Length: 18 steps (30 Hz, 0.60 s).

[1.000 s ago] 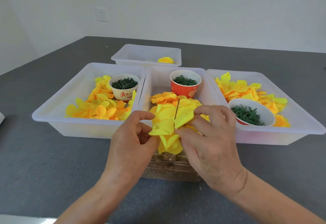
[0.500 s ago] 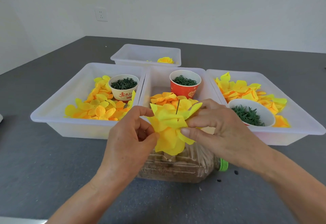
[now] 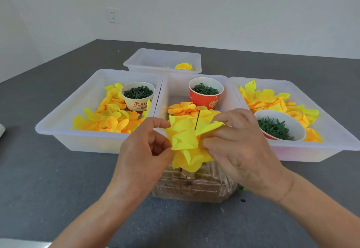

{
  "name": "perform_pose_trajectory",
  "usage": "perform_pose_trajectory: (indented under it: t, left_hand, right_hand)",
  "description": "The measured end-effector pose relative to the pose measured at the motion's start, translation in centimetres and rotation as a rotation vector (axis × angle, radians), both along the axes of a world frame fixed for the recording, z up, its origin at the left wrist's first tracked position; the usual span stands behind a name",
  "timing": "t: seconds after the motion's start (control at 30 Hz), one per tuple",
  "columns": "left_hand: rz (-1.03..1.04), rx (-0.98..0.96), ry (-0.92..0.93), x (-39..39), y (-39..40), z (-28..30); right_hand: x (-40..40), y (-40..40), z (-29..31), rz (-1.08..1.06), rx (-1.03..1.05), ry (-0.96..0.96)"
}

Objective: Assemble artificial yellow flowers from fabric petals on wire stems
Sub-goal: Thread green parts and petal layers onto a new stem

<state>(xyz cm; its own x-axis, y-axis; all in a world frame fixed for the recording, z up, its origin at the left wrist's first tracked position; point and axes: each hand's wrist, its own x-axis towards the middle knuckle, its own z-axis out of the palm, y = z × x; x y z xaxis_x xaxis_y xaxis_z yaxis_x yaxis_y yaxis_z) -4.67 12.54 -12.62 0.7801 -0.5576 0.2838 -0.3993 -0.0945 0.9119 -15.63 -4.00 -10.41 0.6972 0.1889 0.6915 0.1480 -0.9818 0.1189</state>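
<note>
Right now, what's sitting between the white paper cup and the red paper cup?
In the head view, only the two tubs' adjoining walls separate the white cup from the red cup.

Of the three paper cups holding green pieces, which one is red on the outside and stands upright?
The red paper cup in the middle white plastic tray. The left cup is cream-coloured, and the right cup lies tilted, showing its white inside.
</note>
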Motion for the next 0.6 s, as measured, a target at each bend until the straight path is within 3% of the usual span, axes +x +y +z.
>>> perform_pose_trajectory:
  t: [0.13, 0.33, 0.47, 0.6]
  left_hand:
    - [0.052, -0.016, -0.100, -0.4, 0.2, 0.1]
    - [0.095, -0.052, -0.285, -0.6, 0.5, 0.9]
    - [0.095, -0.079, -0.255, -0.5, 0.4, 0.9]
    - [0.141, -0.100, -0.132, -0.6, 0.7, 0.9]
  right_hand:
    - [-0.3, 0.5, -0.4, -0.003, 0.133, 0.017]
    - [-1.6, 1.2, -1.4, -0.062, 0.605, -0.075]
    - [-1.5, 1.6, -1.1, -0.193, 0.682, -0.110]
    - [-1.3, 1.5, -0.2, -0.119, 0.620, -0.063]
